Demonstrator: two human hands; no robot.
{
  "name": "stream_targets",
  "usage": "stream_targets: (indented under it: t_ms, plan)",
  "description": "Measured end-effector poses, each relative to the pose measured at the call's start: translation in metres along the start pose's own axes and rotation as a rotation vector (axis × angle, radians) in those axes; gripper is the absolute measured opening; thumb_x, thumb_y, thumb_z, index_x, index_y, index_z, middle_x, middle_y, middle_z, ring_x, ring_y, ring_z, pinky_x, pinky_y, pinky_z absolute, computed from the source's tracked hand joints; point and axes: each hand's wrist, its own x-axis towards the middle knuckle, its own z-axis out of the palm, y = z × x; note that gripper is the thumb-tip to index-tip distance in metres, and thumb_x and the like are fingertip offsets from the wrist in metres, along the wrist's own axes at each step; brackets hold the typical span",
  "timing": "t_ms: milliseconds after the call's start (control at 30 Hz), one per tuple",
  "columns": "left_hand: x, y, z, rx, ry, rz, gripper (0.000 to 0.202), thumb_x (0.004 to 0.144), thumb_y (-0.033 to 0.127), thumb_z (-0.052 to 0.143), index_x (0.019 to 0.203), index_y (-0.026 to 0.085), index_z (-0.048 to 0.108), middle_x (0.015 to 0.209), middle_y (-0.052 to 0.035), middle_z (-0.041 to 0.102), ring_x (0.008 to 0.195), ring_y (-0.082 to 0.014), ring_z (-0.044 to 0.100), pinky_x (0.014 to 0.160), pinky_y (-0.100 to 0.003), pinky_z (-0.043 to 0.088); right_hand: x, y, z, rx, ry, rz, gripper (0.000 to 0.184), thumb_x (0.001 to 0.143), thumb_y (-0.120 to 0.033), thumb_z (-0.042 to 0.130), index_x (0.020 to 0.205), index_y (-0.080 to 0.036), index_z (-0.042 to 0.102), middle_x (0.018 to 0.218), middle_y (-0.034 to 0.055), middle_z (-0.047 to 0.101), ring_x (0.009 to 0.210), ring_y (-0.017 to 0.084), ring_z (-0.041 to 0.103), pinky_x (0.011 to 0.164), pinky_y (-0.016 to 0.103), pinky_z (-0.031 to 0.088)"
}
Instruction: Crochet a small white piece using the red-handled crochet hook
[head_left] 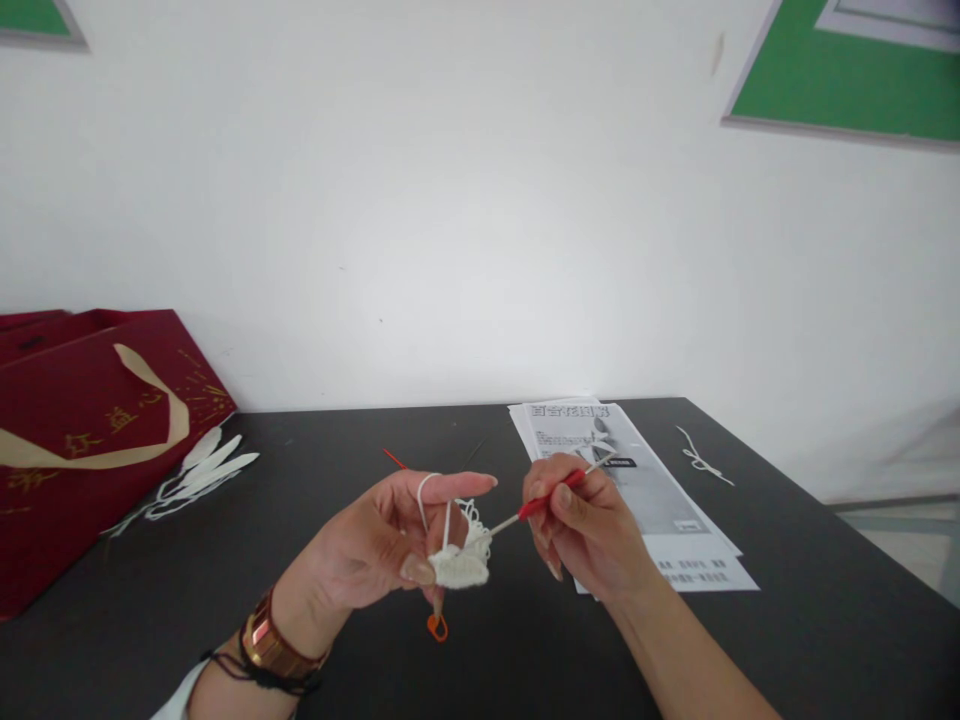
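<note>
A small piece of white crochet work (pixel 463 569) is pinched between the thumb and fingers of my left hand (pixel 382 540). White yarn (pixel 448 522) loops around its raised index finger. My right hand (pixel 581 515) grips a crochet hook (pixel 553 494) by its red handle, and the metal shaft slants down left to the crochet work, where the tip is hidden. An orange stitch marker (pixel 437 627) hangs just below the left fingers.
A dark red gift bag (pixel 82 400) stands at the left, beside several white crocheted strips (pixel 214 470). Printed sheets (pixel 660 500) lie behind my right hand. A short knotted white yarn (pixel 703 460) lies farther right. The black table (pixel 360 660) meets a white wall.
</note>
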Motion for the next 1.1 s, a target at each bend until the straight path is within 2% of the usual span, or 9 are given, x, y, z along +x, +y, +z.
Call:
stream_targets:
  t_ms: [267,533,700,900,1000,1100]
  plan:
    - [0.0,0.0,-0.001,0.013,-0.019,0.006,0.058,0.055,0.003,0.072,0.111,0.015,0.071,0.055,0.0004,0.054,0.057,-0.0123,0.052,0.044,-0.018,0.053,-0.001,0.003,0.002,0.039,0.042,0.013,0.013,0.084,-0.028,0.068,0.079,-0.016,0.07,0.061,-0.0009,0.062,0.041,0.006,0.054,0.033,0.011,0.046]
    - [0.004,-0.005,-0.001,0.101,0.079,-0.015,0.058,0.055,0.003,0.073,0.111,0.017,0.072,0.055,0.0026,0.055,0.048,-0.0079,0.046,0.051,-0.023,0.054,-0.002,0.007,0.007,0.066,0.093,0.081,0.016,0.081,-0.031,0.07,0.076,-0.015,0.07,0.059,-0.0004,0.065,0.037,0.006,0.056,0.032,0.011,0.046]
    - [0.005,-0.009,0.001,0.164,0.144,-0.003,0.056,0.06,0.005,0.074,0.114,0.02,0.07,0.061,0.0019,0.059,0.052,-0.0087,0.05,0.056,-0.024,0.053,-0.001,0.015,0.01,0.109,0.137,0.114,0.018,0.081,-0.031,0.071,0.08,-0.014,0.071,0.056,0.0001,0.067,0.04,0.008,0.059,0.036,0.014,0.052]
    - [0.006,-0.01,0.003,0.145,0.16,0.0,0.058,0.06,0.005,0.076,0.115,0.022,0.069,0.07,-0.0002,0.068,0.056,-0.0091,0.057,0.058,-0.022,0.052,-0.001,0.02,0.014,0.095,0.196,0.131,0.021,0.082,-0.033,0.07,0.079,-0.013,0.07,0.058,-0.0008,0.066,0.042,0.007,0.059,0.039,0.016,0.054]
    - [0.007,-0.01,0.0,0.152,0.148,0.004,0.061,0.063,0.003,0.075,0.12,0.022,0.066,0.076,-0.0016,0.07,0.064,-0.0132,0.063,0.06,-0.023,0.053,-0.001,0.023,0.016,0.079,0.215,0.125,0.02,0.082,-0.034,0.069,0.081,-0.014,0.07,0.063,0.0001,0.068,0.046,0.008,0.061,0.042,0.017,0.055]
    - [0.006,-0.009,0.0,0.19,0.167,0.02,0.064,0.068,0.001,0.072,0.125,0.025,0.061,0.074,0.0009,0.067,0.069,-0.016,0.066,0.062,-0.026,0.053,-0.002,0.026,0.017,0.064,0.23,0.105,0.019,0.083,-0.034,0.068,0.085,-0.015,0.069,0.069,0.0016,0.07,0.053,0.01,0.063,0.046,0.019,0.057]
